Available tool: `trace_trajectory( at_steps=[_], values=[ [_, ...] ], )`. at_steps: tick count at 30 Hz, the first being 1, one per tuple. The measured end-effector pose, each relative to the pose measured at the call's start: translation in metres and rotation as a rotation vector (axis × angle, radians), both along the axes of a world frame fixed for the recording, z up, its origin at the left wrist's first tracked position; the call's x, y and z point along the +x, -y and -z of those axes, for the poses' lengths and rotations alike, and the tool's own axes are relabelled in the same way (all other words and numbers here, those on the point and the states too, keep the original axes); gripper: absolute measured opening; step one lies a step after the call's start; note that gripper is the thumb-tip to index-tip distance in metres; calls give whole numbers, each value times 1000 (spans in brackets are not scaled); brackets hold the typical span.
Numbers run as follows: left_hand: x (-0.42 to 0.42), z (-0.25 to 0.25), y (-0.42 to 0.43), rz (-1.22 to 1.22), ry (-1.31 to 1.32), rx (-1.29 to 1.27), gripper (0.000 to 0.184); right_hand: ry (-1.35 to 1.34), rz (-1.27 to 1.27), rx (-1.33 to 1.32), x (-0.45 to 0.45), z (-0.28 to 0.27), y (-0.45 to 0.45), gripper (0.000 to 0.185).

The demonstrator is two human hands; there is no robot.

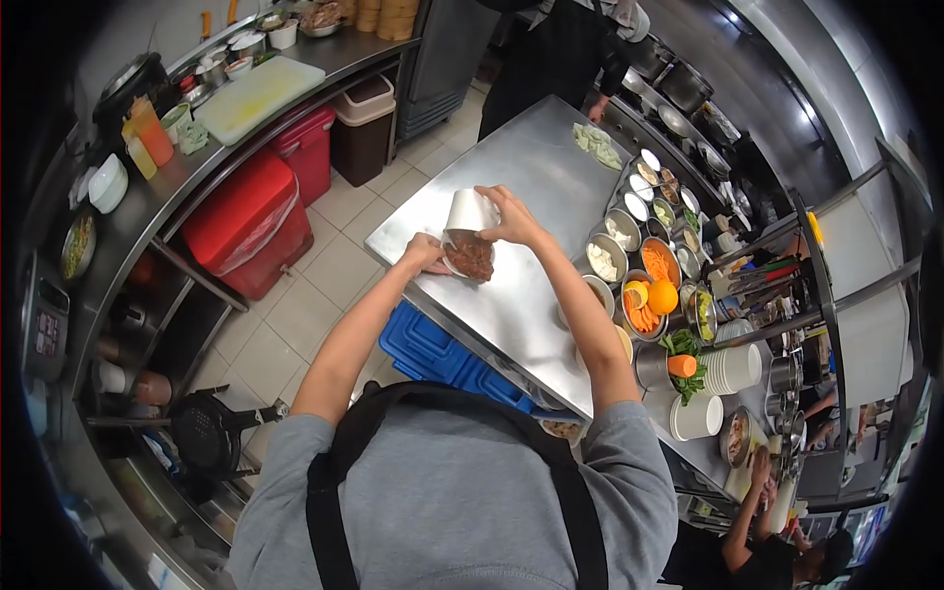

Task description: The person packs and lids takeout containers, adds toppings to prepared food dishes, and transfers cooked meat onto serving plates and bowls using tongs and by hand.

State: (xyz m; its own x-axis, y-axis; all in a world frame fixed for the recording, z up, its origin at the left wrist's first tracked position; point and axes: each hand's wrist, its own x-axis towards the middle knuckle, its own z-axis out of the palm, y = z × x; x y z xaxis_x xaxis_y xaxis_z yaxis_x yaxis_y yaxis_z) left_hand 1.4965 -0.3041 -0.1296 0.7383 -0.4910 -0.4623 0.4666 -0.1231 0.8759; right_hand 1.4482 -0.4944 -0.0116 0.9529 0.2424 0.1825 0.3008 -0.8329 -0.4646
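My right hand (pixel 509 216) grips a white tub (pixel 468 208) from its right side. The tub is tipped with its mouth down over a heap of reddish-brown food (pixel 472 258). That food lies in a shallow white dish, mostly covered, near the edge of the steel table (pixel 531 167). On the left, my left hand (pixel 425 254) is closed at the dish's rim, fingers partly under it. Whether the food still touches the inside of the tub is hidden.
Along the table's right stand several metal bowls with cut vegetables, an orange (pixel 664 297) and stacked white bowls (pixel 733 369). Blue bins (pixel 423 344) sit below the near edge. Co-workers stand at the far end (pixel 546 59) and lower right. A red bin (pixel 246 226) is left.
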Motion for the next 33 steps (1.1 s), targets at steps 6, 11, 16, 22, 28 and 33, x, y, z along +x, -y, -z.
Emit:
trace_trajectory(
  at_steps=[6, 11, 16, 22, 28, 33],
  values=[
    [4, 5, -2, 45, -59, -72, 29, -14, -17, -56, -20, -13, -14, 79],
    [0, 3, -3, 66, 19, -40, 43, 101, 32, 35, -12, -2, -1, 78],
    [-7, -16, -3, 27, 11, 15, 46, 134, 129, 125, -3, 6, 20, 79],
    [-1, 11, 2, 30, 103, -8, 49, 18, 278, 266, 13, 28, 54, 78],
    [-8, 7, -10, 42, 103, -12, 44, -419, 578, 683, 7, 24, 63, 65],
    [-10, 12, -17, 36, 74, -26, 45, -584, 707, 950, -6, 23, 86, 42]
  ],
)
